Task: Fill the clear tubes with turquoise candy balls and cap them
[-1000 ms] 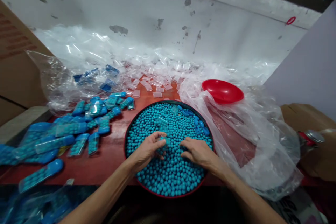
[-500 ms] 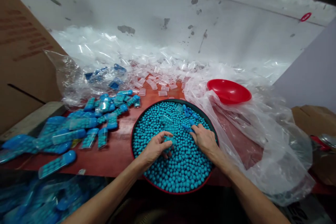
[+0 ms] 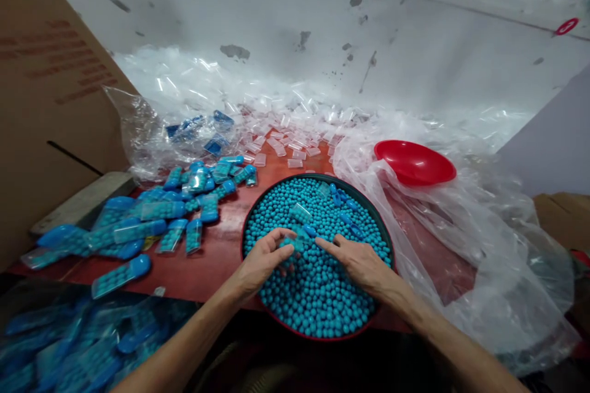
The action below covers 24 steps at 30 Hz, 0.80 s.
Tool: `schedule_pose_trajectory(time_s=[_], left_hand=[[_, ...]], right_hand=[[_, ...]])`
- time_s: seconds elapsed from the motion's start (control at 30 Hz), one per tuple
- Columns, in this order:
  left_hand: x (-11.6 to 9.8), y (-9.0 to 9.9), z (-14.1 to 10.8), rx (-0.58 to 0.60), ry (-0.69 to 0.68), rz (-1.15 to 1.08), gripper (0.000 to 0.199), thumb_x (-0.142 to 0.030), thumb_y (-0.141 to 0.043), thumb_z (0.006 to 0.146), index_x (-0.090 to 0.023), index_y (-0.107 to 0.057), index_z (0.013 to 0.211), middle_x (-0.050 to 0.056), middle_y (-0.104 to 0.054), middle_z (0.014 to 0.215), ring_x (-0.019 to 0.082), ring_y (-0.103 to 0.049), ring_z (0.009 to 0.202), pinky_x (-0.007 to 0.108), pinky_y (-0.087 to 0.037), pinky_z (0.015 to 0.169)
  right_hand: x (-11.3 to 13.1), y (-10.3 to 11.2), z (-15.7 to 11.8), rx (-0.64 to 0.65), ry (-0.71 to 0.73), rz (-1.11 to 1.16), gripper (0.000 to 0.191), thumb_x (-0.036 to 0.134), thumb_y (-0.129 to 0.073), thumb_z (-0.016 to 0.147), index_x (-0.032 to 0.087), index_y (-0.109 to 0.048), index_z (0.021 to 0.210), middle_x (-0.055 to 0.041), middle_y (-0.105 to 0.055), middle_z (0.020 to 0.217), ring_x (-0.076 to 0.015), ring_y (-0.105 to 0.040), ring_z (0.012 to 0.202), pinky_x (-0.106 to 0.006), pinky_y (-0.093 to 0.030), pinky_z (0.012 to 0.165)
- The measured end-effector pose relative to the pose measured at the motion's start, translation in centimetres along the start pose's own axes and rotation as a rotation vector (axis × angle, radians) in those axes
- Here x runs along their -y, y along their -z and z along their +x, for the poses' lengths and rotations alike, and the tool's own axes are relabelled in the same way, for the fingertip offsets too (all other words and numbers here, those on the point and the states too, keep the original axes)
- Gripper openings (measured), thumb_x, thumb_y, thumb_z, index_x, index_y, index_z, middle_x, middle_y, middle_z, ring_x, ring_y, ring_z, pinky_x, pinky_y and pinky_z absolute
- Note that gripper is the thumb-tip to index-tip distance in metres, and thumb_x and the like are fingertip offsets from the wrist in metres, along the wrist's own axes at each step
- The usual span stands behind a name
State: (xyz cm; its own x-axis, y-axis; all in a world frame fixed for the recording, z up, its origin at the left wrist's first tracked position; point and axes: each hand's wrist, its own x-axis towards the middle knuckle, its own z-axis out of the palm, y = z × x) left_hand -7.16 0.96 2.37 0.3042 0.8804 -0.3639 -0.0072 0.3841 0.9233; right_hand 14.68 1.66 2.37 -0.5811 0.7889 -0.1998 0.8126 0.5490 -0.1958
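My left hand (image 3: 270, 256) is closed around a small clear plastic box (image 3: 295, 244) holding blue beads, over a round tub (image 3: 386, 230) full of loose blue beads (image 3: 318, 301). At the box's upper right end is a blue cap (image 3: 309, 231), and the outstretched fingertip of my right hand (image 3: 357, 261) meets it; the rest of its grip is partly hidden. Another clear box (image 3: 300, 213) lies on the beads just beyond. Several loose blue caps (image 3: 338, 196) rest on the beads at the tub's far right side.
Capped, bead-filled boxes (image 3: 138, 215) are heaped on the red table (image 3: 230, 258) at left, and more (image 3: 83, 344) lie below its edge. Empty clear boxes (image 3: 276, 144) are scattered behind. A red bowl (image 3: 415, 163) sits on plastic sheeting (image 3: 516, 245) at right. A carton (image 3: 59, 73) stands left.
My right hand has moved left from the loose caps to my left hand, bringing a blue cap to the box. The view has shifted slightly.
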Motion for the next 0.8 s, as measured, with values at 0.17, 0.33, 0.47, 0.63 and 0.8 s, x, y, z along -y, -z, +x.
schedule_pose_trajectory(time_s=[0.17,0.33,0.47,0.63,0.8], left_hand=[[-0.5,0.8,-0.3,-0.051,0.049,-0.089,0.039,-0.038,-0.061,0.068,-0.018,-0.045,0.097,0.0,-0.059,0.074,0.01,-0.054,0.054,0.018,-0.034,0.044],[-0.6,0.8,-0.1,-0.064,0.031,-0.007,0.037,-0.037,-0.06,0.068,-0.017,-0.045,0.095,-0.001,-0.056,0.073,0.009,-0.053,0.053,0.017,-0.034,0.043],[-0.3,0.5,0.1,0.01,0.002,0.128,0.032,-0.033,-0.057,0.07,-0.016,-0.047,0.096,-0.002,-0.049,0.073,0.008,-0.05,0.054,0.019,-0.037,0.045],[0.2,0.0,0.2,0.032,-0.023,0.177,0.03,-0.029,-0.055,0.07,-0.016,-0.046,0.095,-0.002,-0.048,0.076,0.007,-0.046,0.054,0.019,-0.036,0.045],[1.0,-0.4,0.9,0.023,-0.038,0.161,0.027,-0.027,-0.051,0.072,-0.017,-0.042,0.095,-0.001,-0.049,0.076,0.008,-0.048,0.055,0.017,-0.035,0.042]], right_hand=[[-0.8,-0.4,1.8,0.028,0.091,-0.082,0.039,0.015,-0.03,0.087,0.028,-0.04,0.122,-0.0025,-0.054,0.085,-0.0133,-0.054,0.066,-0.022,-0.034,0.055],[-1.0,-0.4,1.7,0.009,0.061,-0.186,0.025,0.016,-0.031,0.088,0.022,-0.051,0.103,-0.0029,-0.055,0.081,-0.0155,-0.053,0.068,-0.023,-0.033,0.054],[-1.0,-0.2,2.6,-0.009,0.103,-0.149,0.028,0.015,-0.031,0.088,0.022,-0.049,0.108,-0.0044,-0.053,0.092,-0.0158,-0.052,0.08,-0.024,-0.036,0.063],[-2.0,-0.1,4.6,0.019,0.045,-0.124,0.022,0.02,-0.037,0.087,0.021,-0.058,0.094,-0.004,-0.052,0.083,-0.0147,-0.05,0.073,-0.024,-0.036,0.062],[-1.6,0.9,3.4,-0.229,0.037,0.082,0.024,0.022,-0.049,0.083,0.02,-0.058,0.105,-0.0082,-0.056,0.1,-0.0191,-0.051,0.092,-0.029,-0.039,0.076]])
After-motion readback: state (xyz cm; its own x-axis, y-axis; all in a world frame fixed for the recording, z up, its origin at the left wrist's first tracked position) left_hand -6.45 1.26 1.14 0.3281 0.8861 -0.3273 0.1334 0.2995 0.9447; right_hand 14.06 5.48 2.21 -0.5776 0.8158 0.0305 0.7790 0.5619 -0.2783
